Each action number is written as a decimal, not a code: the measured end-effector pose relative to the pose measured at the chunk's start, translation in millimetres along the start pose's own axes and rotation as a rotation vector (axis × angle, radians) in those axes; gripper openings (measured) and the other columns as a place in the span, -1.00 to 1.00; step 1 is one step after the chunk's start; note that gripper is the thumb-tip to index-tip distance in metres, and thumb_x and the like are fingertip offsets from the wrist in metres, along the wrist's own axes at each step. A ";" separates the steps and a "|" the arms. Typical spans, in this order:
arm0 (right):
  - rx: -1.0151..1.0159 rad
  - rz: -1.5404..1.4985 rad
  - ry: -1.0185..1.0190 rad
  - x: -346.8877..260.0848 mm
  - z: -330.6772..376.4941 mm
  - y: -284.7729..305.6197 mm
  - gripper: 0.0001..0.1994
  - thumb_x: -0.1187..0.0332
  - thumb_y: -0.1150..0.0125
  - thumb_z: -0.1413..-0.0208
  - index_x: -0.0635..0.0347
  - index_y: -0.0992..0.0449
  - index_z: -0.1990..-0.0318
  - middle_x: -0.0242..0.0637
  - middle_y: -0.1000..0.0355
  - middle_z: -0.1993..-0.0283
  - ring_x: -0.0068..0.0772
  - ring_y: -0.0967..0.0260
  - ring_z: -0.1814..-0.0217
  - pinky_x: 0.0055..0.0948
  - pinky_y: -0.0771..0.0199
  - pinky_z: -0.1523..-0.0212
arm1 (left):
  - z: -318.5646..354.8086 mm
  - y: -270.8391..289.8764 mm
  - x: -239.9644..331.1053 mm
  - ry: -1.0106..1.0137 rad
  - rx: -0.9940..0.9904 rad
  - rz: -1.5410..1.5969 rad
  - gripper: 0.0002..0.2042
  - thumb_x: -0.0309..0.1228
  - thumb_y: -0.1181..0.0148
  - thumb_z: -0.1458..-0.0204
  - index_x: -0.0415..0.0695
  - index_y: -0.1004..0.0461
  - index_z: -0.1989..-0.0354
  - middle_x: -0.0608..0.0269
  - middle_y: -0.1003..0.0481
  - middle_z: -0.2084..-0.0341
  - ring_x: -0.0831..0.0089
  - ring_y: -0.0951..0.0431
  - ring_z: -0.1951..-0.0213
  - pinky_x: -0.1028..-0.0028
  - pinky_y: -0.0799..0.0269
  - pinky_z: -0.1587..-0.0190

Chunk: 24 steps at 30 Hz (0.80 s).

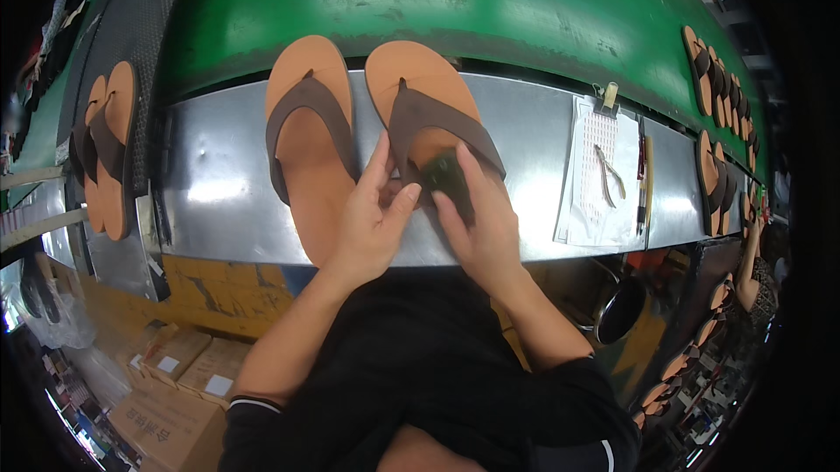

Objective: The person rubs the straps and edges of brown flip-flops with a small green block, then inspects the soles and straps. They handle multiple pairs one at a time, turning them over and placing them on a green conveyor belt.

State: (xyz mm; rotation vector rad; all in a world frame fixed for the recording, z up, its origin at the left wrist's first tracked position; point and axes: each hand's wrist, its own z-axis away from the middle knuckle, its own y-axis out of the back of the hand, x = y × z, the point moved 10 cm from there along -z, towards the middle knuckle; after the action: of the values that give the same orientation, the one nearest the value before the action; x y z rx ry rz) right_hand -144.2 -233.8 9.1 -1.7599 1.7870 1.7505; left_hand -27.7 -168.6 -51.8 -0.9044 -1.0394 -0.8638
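Note:
Two tan flip-flops with dark brown straps lie side by side on a metal bench edge, toes pointing away from me. My right hand (481, 231) grips a dark green block (447, 181) over the footbed of the right flip-flop (424, 72), just inside its strap. That shoe's heel is mostly hidden by the hand and block. My left hand (372, 223) is at its left side, fingers extended along the strap's edge and thumb apart; whether it presses on the shoe I cannot tell. The left flip-flop (311, 153) lies beside it, its heel partly covered by my left hand and wrist.
Beyond the metal bench (219, 157) runs a green conveyor belt (394, 0). To the right are a clipboard with paper (584, 183), metal nippers (608, 176) and pens (643, 183). More flip-flops (111, 148) stand at left, others (713, 174) at right. Cardboard boxes (171, 424) sit below.

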 end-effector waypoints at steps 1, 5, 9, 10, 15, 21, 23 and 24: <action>-0.071 0.032 -0.063 4.8 1.6 -5.1 -0.35 0.51 -0.35 -0.03 0.25 -0.28 -0.32 -0.16 -0.40 0.39 -0.21 -0.40 0.45 -0.34 -0.39 0.43 | 0.2 0.0 0.4 -0.007 -0.003 -0.004 -0.31 -0.47 -0.02 -0.30 -0.20 0.23 -0.49 0.00 -0.16 -0.35 0.46 -0.38 -0.14 0.46 -0.44 -0.10; -0.060 -0.001 -0.065 -1.7 6.6 5.2 -0.36 0.51 -0.33 -0.05 0.26 -0.28 -0.33 -0.15 -0.39 0.39 -0.21 -0.38 0.44 -0.35 -0.38 0.42 | 0.3 0.8 0.6 -0.023 0.008 0.038 -0.31 -0.47 -0.01 -0.31 -0.20 0.24 -0.50 -0.03 -0.13 -0.37 0.47 -0.38 -0.13 0.46 -0.44 -0.09; -0.080 -0.073 -0.096 -1.3 9.2 10.4 -0.37 0.50 -0.32 -0.07 0.25 -0.27 -0.33 -0.15 -0.38 0.40 -0.19 -0.38 0.43 -0.33 -0.38 0.41 | 0.5 -0.6 0.1 -0.035 -0.006 0.004 -0.31 -0.48 0.00 -0.31 -0.20 0.25 -0.50 -0.04 -0.12 -0.37 0.47 -0.38 -0.13 0.46 -0.44 -0.10; -0.076 -0.057 -0.085 -0.8 6.9 8.7 -0.37 0.50 -0.32 -0.06 0.26 -0.27 -0.33 -0.15 -0.38 0.39 -0.18 -0.38 0.42 -0.32 -0.39 0.40 | 0.2 -0.5 -0.4 -0.034 -0.007 -0.028 -0.31 -0.48 0.00 -0.31 -0.20 0.25 -0.50 -0.04 -0.12 -0.37 0.46 -0.38 -0.13 0.46 -0.43 -0.10; -0.113 -0.004 -0.086 1.3 -0.4 0.3 -0.36 0.52 -0.31 -0.07 0.26 -0.25 -0.34 -0.13 -0.39 0.36 -0.14 -0.41 0.38 -0.29 -0.42 0.36 | 0.4 1.6 -2.2 -0.016 0.012 -0.070 -0.31 -0.48 -0.01 -0.30 -0.21 0.25 -0.50 -0.04 -0.12 -0.37 0.47 -0.39 -0.11 0.48 -0.43 -0.10; -0.117 -0.067 -0.064 -4.7 -0.8 8.4 -0.37 0.51 -0.29 -0.09 0.23 -0.25 -0.34 -0.12 -0.41 0.32 -0.10 -0.41 0.36 -0.27 -0.43 0.34 | -0.8 0.2 1.8 -0.047 0.041 0.005 -0.31 -0.53 -0.02 -0.27 -0.33 0.23 -0.47 -0.11 -0.16 -0.34 0.48 -0.45 0.03 0.46 -0.48 -0.03; -0.115 -0.042 -0.060 -2.5 -4.7 2.9 -0.37 0.51 -0.29 -0.09 0.23 -0.25 -0.34 -0.11 -0.42 0.30 -0.09 -0.42 0.34 -0.27 -0.43 0.32 | -1.0 0.4 5.2 -0.078 0.038 0.005 -0.31 -0.53 -0.02 -0.27 -0.34 0.23 -0.47 -0.11 -0.16 -0.34 0.48 -0.45 0.02 0.46 -0.48 -0.04; -0.124 -0.024 -0.079 -0.4 -4.9 0.3 -0.37 0.52 -0.28 -0.09 0.23 -0.24 -0.34 -0.10 -0.43 0.29 -0.08 -0.42 0.34 -0.27 -0.44 0.31 | -0.6 0.9 6.3 -0.088 0.039 0.004 -0.31 -0.53 -0.01 -0.27 -0.34 0.23 -0.47 -0.11 -0.16 -0.34 0.48 -0.45 0.02 0.46 -0.48 -0.04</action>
State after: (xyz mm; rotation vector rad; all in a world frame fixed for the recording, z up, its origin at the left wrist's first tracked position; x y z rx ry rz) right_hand -141.2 -237.1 11.2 -1.7219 1.6530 1.9312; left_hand -25.0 -169.8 -46.1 -0.9185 -1.1261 -0.8036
